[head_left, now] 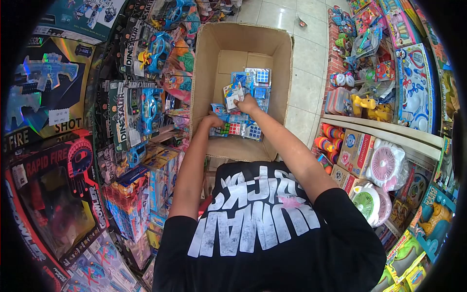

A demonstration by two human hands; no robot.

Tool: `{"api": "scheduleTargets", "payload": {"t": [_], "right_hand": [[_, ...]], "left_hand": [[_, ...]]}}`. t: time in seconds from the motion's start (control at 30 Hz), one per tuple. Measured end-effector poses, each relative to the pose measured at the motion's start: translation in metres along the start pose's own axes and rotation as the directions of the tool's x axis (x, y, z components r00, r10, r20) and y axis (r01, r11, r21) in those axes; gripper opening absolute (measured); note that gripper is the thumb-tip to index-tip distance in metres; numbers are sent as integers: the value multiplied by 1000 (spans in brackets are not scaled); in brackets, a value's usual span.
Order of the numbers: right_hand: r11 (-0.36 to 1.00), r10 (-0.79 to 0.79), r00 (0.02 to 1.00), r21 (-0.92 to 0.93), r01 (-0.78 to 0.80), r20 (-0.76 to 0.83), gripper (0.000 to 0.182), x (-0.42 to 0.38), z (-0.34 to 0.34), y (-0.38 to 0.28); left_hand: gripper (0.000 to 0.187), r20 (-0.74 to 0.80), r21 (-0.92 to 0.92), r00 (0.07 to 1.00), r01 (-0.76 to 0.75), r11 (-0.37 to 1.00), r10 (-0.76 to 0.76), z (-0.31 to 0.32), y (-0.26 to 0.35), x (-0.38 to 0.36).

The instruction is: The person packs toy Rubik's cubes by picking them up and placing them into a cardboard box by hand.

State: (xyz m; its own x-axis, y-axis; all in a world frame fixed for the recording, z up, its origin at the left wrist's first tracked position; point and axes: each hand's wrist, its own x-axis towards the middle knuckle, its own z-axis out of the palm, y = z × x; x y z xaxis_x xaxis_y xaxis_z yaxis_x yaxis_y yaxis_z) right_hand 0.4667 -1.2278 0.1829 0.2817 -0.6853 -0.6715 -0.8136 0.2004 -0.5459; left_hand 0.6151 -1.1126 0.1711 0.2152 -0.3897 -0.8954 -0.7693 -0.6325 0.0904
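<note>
While the right hand [248, 103] clamps a carded packet [233, 92] (left hand [210, 121]: grip unclear), piled puzzle-cube packs [263, 77] could slide if bumped.

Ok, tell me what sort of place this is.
Probably a toy shop: a toy-gun box bears a white sticker, packaged toys line the right-hand shelf, and packaged puzzle cubes lie in a carton.

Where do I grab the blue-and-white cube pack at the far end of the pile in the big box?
Probably by its far edge, coming down from above. The cube pack sits at the far end of the pile of packs, and that edge faces bare cardboard. The cardboard box has tall walls around it but an open top.
</note>
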Motion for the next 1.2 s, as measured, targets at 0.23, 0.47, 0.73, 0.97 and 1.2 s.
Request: {"api": "scheduleTargets", "payload": {"t": [0.23,0.47,0.73,0.97,1.2], "right_hand": [[998,-32,999,-63,31,-1,62,-4,1,1],[997,-55,997,-54,52,-55,53,-16,12,-14],[993,-112,994,-38,111,-4,45,-7,30,-2],[942,-264,961,-193,274,76,24,-24,23,2],[917,-291,955,-303,261,-59,37,-24,20,1]], "left_hand": [[27,-290,188,949,181,965,-121,0,47,-51],[31,-533,198,843,38,979,75,11,15,-31],[74,8,285,988,-148,947,152,35,-5,-1],[66,-82,148,996,-28,989,40,38,-3,9],[50,-596,66,803,18,998,25,-13,27,-33]]}}
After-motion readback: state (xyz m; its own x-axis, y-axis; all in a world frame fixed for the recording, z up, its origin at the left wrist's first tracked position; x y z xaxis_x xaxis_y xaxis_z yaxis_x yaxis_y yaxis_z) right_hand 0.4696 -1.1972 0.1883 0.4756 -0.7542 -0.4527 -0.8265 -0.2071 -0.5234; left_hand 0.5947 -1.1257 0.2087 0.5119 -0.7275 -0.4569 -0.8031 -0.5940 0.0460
